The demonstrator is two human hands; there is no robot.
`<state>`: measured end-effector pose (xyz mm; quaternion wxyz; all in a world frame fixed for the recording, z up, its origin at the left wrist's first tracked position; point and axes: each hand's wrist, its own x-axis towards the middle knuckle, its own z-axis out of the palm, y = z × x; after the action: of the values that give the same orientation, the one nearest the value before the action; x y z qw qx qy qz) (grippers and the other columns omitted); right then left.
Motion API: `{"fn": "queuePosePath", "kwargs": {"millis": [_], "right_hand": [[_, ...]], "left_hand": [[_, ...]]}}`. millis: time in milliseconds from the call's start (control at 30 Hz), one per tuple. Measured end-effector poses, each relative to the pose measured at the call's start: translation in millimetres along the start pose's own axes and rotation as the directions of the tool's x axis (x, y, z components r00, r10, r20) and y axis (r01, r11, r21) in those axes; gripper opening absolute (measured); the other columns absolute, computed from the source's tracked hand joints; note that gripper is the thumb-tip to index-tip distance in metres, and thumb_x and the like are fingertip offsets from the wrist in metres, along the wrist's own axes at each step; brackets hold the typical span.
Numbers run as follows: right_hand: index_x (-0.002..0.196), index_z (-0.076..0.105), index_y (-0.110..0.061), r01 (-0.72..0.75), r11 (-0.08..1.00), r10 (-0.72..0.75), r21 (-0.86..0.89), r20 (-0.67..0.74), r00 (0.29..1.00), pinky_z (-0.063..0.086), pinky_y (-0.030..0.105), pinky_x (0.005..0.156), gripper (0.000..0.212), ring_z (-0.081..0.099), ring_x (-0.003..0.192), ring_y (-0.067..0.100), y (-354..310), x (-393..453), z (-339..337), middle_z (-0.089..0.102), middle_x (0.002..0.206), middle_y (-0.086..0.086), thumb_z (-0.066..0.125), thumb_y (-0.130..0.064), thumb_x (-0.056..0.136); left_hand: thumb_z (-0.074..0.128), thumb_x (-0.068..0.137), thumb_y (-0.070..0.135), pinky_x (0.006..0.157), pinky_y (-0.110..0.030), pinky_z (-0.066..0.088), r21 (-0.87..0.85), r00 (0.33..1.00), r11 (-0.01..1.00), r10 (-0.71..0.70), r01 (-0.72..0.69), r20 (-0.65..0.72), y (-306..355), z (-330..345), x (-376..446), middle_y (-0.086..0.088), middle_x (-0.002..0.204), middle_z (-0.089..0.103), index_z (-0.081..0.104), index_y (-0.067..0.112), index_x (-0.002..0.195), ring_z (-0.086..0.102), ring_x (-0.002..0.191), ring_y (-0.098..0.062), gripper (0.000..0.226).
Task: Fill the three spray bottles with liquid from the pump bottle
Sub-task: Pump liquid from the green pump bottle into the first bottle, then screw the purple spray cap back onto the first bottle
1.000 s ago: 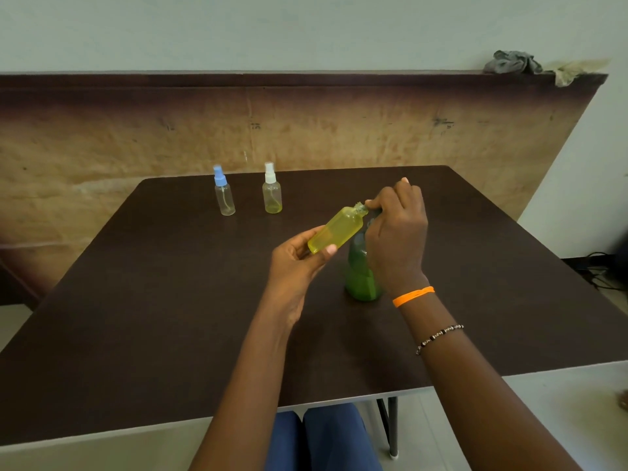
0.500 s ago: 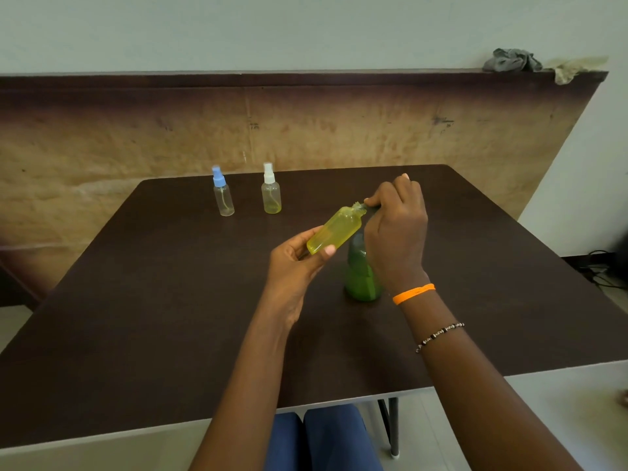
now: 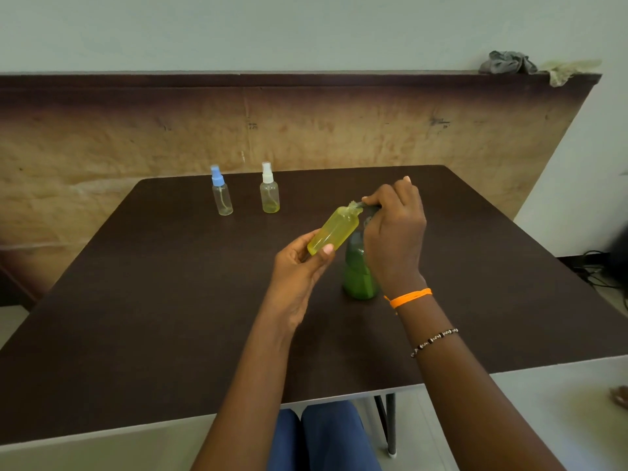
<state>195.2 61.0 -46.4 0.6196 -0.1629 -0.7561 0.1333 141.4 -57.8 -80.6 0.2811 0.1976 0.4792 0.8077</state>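
The left hand (image 3: 299, 266) pinches the light, slippery bottle (image 3: 334, 229) low while the right hand (image 3: 394, 232) apparently presses the pump (image 3: 360, 263).

Near half of table (image 3: 136, 334) bare — two spray bottles (image 3: 222, 195) (image 3: 270, 193) stand at far edge.

Dark table (image 3: 170, 300) — 2 crumpled rags (image 3: 506, 62) on the ledge (image 3: 272, 78).

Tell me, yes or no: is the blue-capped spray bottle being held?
No, the blue-capped spray bottle stands alone on the table; the left hand holds the yellow bottle.
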Motion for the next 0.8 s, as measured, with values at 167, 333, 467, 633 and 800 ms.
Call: {"fn": "queuePosePath", "kwargs": {"millis": [167, 333, 467, 633, 800], "right_hand": [[0.088, 0.070, 0.000, -0.144, 0.975, 0.125, 0.171, 0.116, 0.985, 0.040, 0.035, 0.104, 0.041, 0.060, 0.081, 0.020, -6.8, 5.8, -21.8, 0.066, 0.085, 0.004, 0.032, 0.003, 0.074], [0.097, 0.071, -0.010, -0.360, 0.916, 0.340, 0.180, 0.135, 0.931, 0.034, 0.009, 0.061, 0.050, 0.045, 0.062, -0.008, 10.0, 12.1, -46.6, 0.065, 0.086, -0.004, 0.033, 0.011, 0.072], [0.094, 0.072, -0.014, -0.533, 0.845, 0.521, -0.053, 0.312, 0.795, 0.034, 0.007, 0.050, 0.045, 0.046, 0.053, 0.006, 40.1, 3.3, -50.9, 0.066, 0.090, 0.001, 0.037, 0.011, 0.081], [0.105, 0.071, -0.011, -0.506, 0.806, 0.590, -0.307, 0.481, 0.648, 0.045, 0.029, 0.077, 0.033, 0.062, 0.093, 0.026, 66.1, -25.1, -34.6, 0.069, 0.103, 0.011, 0.047, 0.002, 0.086], [0.100, 0.063, -0.006, -0.309, 0.867, 0.492, -0.391, 0.572, 0.656, 0.037, 0.029, 0.069, 0.013, 0.054, 0.094, 0.029, 80.0, -51.1, -21.0, 0.055, 0.103, 0.013, 0.055, -0.005, 0.090]], "left_hand": [[0.053, 0.089, 0.004, 0.089, -0.023, 0.052, -0.147, 0.998, 0.988, -0.059, 0.057, -0.012, -6.7, 0.1, -2.7, -0.010, 0.111, 0.063, 0.050, -0.001, 0.124, 0.059, 0.108, -0.020, 0.036], [0.051, 0.090, 0.011, 0.091, -0.027, 0.051, -0.252, 0.994, 0.962, -0.111, 0.106, -0.009, -4.8, -4.0, -7.6, -0.004, 0.100, 0.063, 0.058, 0.010, 0.107, 0.060, 0.096, -0.012, 0.018], [0.048, 0.092, 0.010, 0.086, -0.024, 0.053, -0.302, 0.993, 0.948, -0.114, 0.101, -0.025, -3.0, -4.2, -12.1, -0.005, 0.094, 0.063, 0.059, 0.009, 0.100, 0.061, 0.090, -0.012, 0.014], [0.047, 0.093, 0.010, 0.085, -0.026, 0.054, -0.333, 0.993, 0.937, -0.118, 0.110, -0.003, -0.8, -0.1, -16.7, -0.007, 0.095, 0.065, 0.060, 0.006, 0.103, 0.063, 0.090, -0.015, 0.017], [0.046, 0.093, 0.013, 0.084, -0.028, 0.055, -0.349, 0.994, 0.931, -0.103, 0.109, 0.035, 3.8, 3.2, -19.6, -0.008, 0.102, 0.066, 0.056, 0.006, 0.114, 0.066, 0.088, -0.015, 0.024]]}}
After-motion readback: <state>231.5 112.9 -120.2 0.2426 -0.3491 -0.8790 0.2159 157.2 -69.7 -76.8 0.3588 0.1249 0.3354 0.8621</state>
